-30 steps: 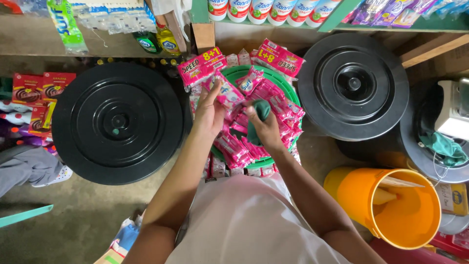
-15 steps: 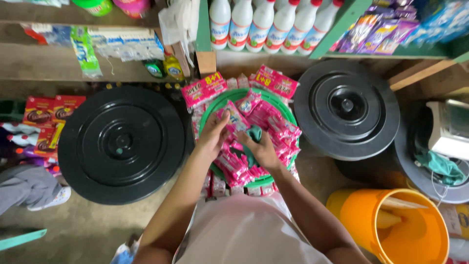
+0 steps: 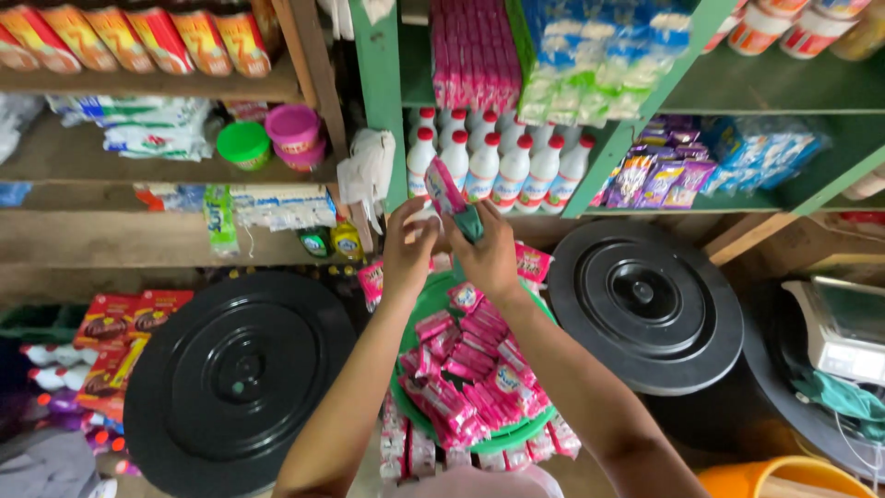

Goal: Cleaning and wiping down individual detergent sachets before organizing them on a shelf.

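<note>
Above the basin, two hands on one sachet

Over a green basin (image 3: 433, 297) of pink sachets (image 3: 470, 369), the left hand (image 3: 410, 244) and right hand (image 3: 487, 251) pinch a pink sachet (image 3: 446, 189), raised at 12 o'clock before white bottles (image 3: 498, 171). Black lids (image 3: 230, 383) flank the basin at 9 and 3 o'clock.

Black lids (image 3: 238, 376) — white bottles (image 3: 502, 171)

The pink sachets (image 3: 466, 364) are glossy plastic film, crinkled and catching the light, and lie in a smooth green plastic basin (image 3: 433, 300). The round black lids (image 3: 235, 383) look like matt moulded plastic with ridged rings. The shelf boards (image 3: 111, 240) are rough, unpainted wood.
</note>
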